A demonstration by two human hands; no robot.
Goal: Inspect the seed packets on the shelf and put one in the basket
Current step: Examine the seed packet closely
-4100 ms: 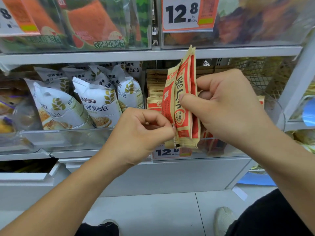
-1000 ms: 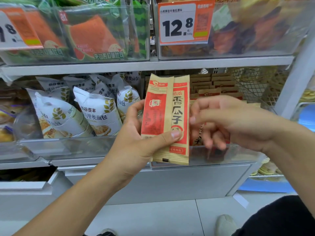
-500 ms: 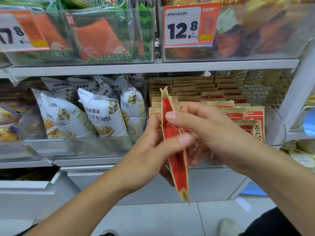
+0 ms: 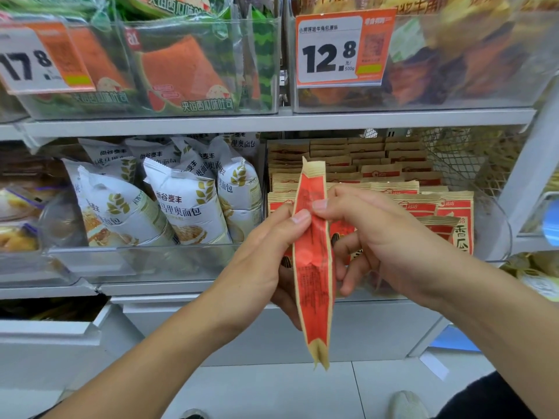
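Packet (image 4: 313, 267) turned edge-on since a second ago | left hand (image 4: 266, 261) and right hand (image 4: 378, 246) both pinch it

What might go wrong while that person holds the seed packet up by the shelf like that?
The seed packet is pinched near its top between the left hand and right hand, its long lower end hanging free, so it could slip and drop to the floor. The hands are close to the stacked packets in the clear bin, so a careless move might knock some over. No basket is in view, so the drop-off could miss.
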